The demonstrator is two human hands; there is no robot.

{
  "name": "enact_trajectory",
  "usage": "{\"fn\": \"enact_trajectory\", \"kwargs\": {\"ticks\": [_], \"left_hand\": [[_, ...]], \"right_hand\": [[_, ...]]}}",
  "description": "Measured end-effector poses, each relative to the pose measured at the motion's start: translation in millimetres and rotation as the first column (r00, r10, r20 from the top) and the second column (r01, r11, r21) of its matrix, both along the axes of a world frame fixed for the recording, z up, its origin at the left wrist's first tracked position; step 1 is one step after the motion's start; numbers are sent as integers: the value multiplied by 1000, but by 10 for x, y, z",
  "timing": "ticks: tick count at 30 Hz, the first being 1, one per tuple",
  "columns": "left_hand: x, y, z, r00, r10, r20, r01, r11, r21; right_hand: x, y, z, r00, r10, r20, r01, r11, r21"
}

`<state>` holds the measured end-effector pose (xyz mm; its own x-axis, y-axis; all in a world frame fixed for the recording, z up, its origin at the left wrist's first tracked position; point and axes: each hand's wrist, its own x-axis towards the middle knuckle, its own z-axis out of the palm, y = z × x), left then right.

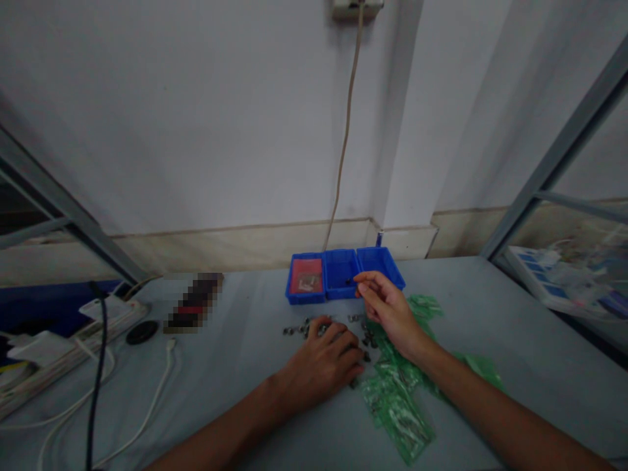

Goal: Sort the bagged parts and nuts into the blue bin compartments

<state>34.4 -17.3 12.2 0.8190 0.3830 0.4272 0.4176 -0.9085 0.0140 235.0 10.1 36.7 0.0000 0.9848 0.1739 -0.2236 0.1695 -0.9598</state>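
Note:
My left hand rests palm down on the table, its fingers apart and curved over a scatter of small dark metal parts. Some of those parts are hidden under it. My right hand is raised just in front of the blue bins, thumb and forefinger closed in a pinch with orange coverings on the fingertips. Whatever the pinch holds is too small to make out. Close behind it, the middle blue bin has a small dark piece inside. Green plastic bags of small parts lie below my right wrist.
The left blue bin contains a red sheet and a small clear bag; the right blue bin adjoins the middle one. At left are a pixelated object, a black disc, a white cable and a power strip.

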Motion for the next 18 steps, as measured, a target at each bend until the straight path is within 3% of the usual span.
{"fn": "enact_trajectory", "kwargs": {"ticks": [5, 13, 18], "left_hand": [[-19, 1, -10, 1000, 3, -21, -3, 1000, 7], [-21, 23, -37, 998, 53, -14, -53, 999, -4], [-17, 18, -16, 997, 74, 0, -74, 992, -104]], "right_hand": [[15, 7, -39, 988, -71, 139, 62, 996, 69], [20, 15, -67, 980, -67, 186, 52, 995, 85], [15, -16, -46, 935, -140, 325, 65, 970, 233]]}}
